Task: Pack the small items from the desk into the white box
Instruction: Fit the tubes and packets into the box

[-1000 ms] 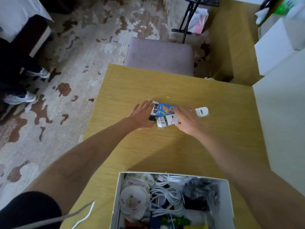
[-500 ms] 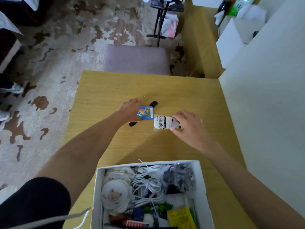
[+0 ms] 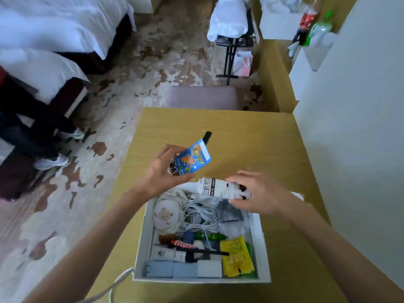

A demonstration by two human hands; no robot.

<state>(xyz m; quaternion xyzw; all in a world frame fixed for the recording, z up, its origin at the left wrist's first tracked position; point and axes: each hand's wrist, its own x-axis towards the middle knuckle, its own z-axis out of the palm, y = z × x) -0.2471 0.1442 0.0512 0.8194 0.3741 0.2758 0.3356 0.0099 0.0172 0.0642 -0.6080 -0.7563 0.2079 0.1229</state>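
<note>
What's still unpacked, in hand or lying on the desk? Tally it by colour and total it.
Blue: 1, the packet in the left hand
White: 1, the tube in the right hand
Black: 1, the strip on the desk
Total: 3

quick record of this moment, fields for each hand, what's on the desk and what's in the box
left hand: grips blue packet, raised above the desk
right hand: grips white pack over the far rim of the white box
on desk: small black item, beyond both hands
in box: white cables, yellow packet, other small things
task state: both held items not yet in the box
</note>
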